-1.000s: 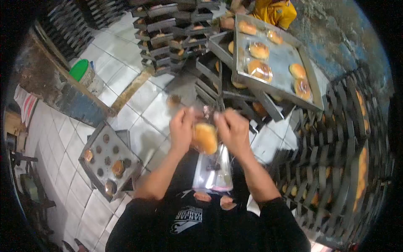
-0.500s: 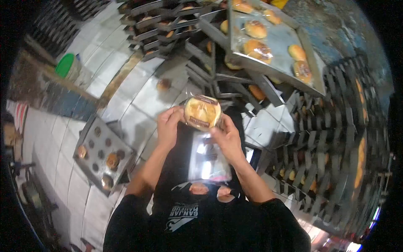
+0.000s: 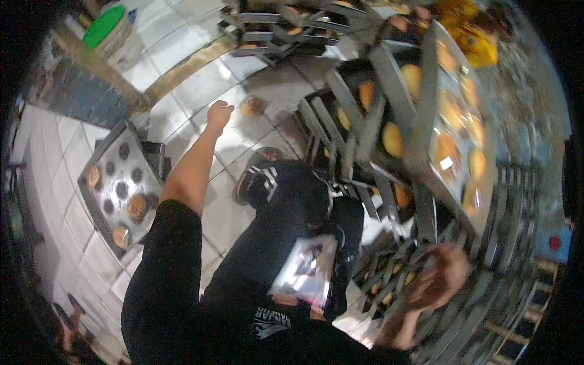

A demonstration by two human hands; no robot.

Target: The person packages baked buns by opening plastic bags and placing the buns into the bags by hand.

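My left hand [image 3: 220, 115] is stretched out over the tiled floor, its fingers curled together with nothing visible in them. Just right of it, apart from the fingertips, a wrapped bun [image 3: 253, 106] lies on the floor. On the right, my right hand [image 3: 441, 274] is smeared by motion near the lower end of the raised tray [image 3: 426, 131]; whether it holds anything is hidden by the blur. Several wrapped buns, one of them glossy [image 3: 447, 152], lie on that tray. A stack of clear plastic bags [image 3: 306, 267] rests on my lap.
A low tray [image 3: 100, 210] with a few buns stands on the left. Stacked trays [image 3: 292, 30] of buns rise at the far side. More racks [image 3: 511, 207] line the right. A person in yellow [image 3: 468, 36] is at the upper right. A green-lidded bucket [image 3: 106, 30] stands upper left.
My hands have parted; the wrapped bun between them is no longer there. My left hand has moved forward, my right hand to the right. The view has shifted.
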